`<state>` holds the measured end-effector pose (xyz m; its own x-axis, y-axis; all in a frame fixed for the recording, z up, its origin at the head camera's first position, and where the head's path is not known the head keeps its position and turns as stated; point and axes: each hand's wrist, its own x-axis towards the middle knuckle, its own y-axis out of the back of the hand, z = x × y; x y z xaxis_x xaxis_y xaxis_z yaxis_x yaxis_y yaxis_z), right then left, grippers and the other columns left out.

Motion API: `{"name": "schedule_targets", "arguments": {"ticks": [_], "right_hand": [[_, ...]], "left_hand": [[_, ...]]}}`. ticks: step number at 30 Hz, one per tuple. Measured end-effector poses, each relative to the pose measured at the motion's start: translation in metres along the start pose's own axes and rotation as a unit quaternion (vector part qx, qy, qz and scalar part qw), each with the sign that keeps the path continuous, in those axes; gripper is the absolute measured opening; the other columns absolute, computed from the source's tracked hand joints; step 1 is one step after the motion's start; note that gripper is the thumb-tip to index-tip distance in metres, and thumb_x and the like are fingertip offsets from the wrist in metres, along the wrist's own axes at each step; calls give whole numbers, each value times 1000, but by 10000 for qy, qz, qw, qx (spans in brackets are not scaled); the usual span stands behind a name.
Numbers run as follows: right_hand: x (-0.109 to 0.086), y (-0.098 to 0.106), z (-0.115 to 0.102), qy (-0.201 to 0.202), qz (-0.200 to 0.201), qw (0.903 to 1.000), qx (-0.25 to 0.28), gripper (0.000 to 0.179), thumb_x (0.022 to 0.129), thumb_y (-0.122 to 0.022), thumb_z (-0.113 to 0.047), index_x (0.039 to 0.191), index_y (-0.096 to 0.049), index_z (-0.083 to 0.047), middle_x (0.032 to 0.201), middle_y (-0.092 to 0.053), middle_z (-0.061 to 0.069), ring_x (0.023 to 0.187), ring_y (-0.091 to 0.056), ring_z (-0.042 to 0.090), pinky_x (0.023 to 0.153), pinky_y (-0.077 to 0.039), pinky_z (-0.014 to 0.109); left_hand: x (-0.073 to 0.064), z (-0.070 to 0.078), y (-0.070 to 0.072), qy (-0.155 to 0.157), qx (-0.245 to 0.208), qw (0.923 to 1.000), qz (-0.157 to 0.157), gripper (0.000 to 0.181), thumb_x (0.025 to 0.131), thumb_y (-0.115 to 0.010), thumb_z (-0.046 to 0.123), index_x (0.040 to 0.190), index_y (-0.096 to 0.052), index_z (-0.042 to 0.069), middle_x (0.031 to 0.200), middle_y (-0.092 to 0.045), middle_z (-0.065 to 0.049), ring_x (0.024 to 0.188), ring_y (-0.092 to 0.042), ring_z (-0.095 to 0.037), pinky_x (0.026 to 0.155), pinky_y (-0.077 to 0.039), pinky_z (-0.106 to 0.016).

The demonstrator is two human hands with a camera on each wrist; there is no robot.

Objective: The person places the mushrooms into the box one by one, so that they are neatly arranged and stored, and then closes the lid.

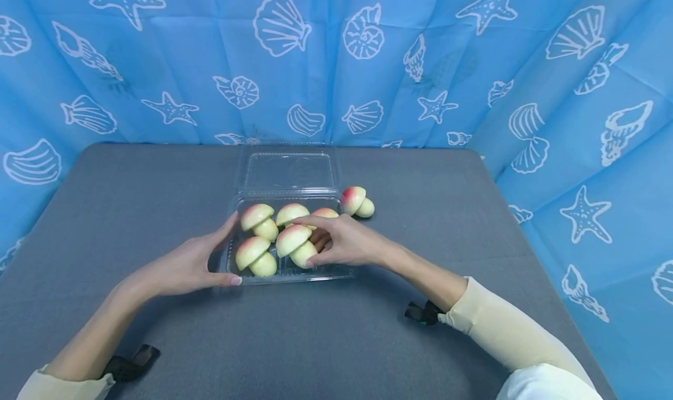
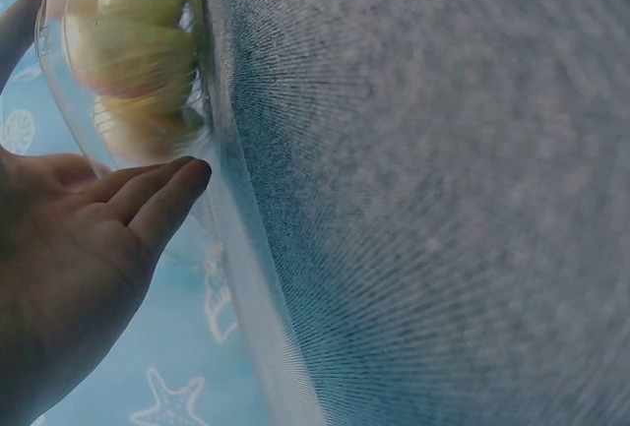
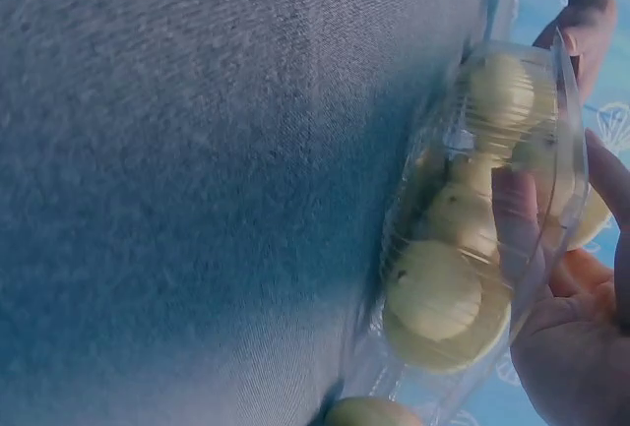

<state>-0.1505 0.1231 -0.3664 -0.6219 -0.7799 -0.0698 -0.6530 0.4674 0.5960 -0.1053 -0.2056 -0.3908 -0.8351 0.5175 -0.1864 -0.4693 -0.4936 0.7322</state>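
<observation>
A clear plastic clamshell container [image 1: 328, 275] lies on the table with its lid [image 1: 290, 172] folded back. Inside are several mushroom-shaped pieces with pale yellow stems and red-tinged caps, among them a front-left mushroom [image 1: 252, 255] and a back-left mushroom [image 1: 257, 220]. My right hand [image 1: 349, 239] pinches a mushroom [image 1: 293, 240] between thumb and fingers at the front middle of the container. My left hand [image 1: 194, 264] spans the container's left side, its fingers fairly straight and touching the wall. The back-right mushroom [image 1: 325, 213] is partly hidden by the right hand.
One more mushroom [image 1: 357, 202] lies on the grey table [image 1: 420, 213], just beyond the container's back-right corner. A blue curtain [image 1: 326, 61] with white shell and starfish prints hangs behind the table and along its right side.
</observation>
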Motion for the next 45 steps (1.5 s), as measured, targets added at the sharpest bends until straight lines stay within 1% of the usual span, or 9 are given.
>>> {"name": "schedule_targets", "arguments": {"ticks": [7,14,18,24,29,33,36,42,45], "right_hand": [[7,-7,-2,-69,-106,9996,-241,75,85,-81,-22,150,-45,-15,110,-71,1,92,-69,3,82,-55,21],[12,-14,-5,-268,-220,9992,-204,74,86,-80,-20,150,-44,-16,125,-66,3,98,-68,5,83,-55,20],[12,-15,-5,-392,-205,9983,-371,72,85,-81,-22,148,-45,-15,121,-68,2,95,-69,4,81,-55,20],[12,-15,-3,-280,-255,9954,-882,72,86,-80,-27,148,-45,-16,104,-74,0,89,-69,2,80,-55,21],[11,-13,-4,-108,-587,9923,-1086,75,90,-76,-25,153,-38,-13,101,-73,1,92,-69,3,82,-55,22],[9,-10,-5,-183,-997,9897,-1007,76,94,-70,-19,158,-29,-13,127,-65,3,98,-67,2,83,-53,20],[9,-10,-5,-156,-1119,9879,-1059,76,95,-68,-15,158,-26,-13,144,-53,3,100,-67,3,85,-53,19],[11,-7,-3,178,-877,9809,-1728,77,89,-76,-16,155,-36,-12,111,-68,2,90,-69,5,81,-53,19],[11,-5,-3,139,-904,9804,-1748,76,88,-77,-15,154,-38,-13,113,-68,1,90,-69,5,80,-53,19]], "left_hand": [[1,1,1,-2,33,10000,-10,121,81,-74,60,160,3,12,162,-13,-25,144,-24,-46,112,-27,-64],[0,0,0,-26,33,10000,4,121,81,-74,60,160,3,11,162,-12,-24,144,-23,-46,112,-26,-63],[0,0,0,-48,36,10000,19,120,81,-74,59,160,3,12,162,-12,-24,145,-22,-46,112,-26,-63],[0,-1,-1,-77,52,9999,66,119,82,-75,57,160,3,13,162,-13,-24,144,-23,-46,112,-26,-63],[1,-1,-2,-65,15,10000,53,119,82,-75,58,160,3,13,162,-14,-24,144,-23,-45,112,-27,-63],[1,-1,-4,-22,3,10000,41,120,81,-75,58,160,2,13,162,-13,-23,145,-23,-45,112,-27,-63],[1,-1,-4,-4,3,10000,31,120,81,-75,58,160,2,13,163,-13,-23,145,-22,-45,112,-27,-63],[2,-1,-3,-62,-22,10000,57,118,82,-75,56,161,2,13,163,-13,-23,145,-22,-45,112,-27,-63],[2,-2,-3,-64,-14,10000,51,118,82,-75,56,160,2,13,163,-12,-23,145,-22,-45,112,-27,-63]]}}
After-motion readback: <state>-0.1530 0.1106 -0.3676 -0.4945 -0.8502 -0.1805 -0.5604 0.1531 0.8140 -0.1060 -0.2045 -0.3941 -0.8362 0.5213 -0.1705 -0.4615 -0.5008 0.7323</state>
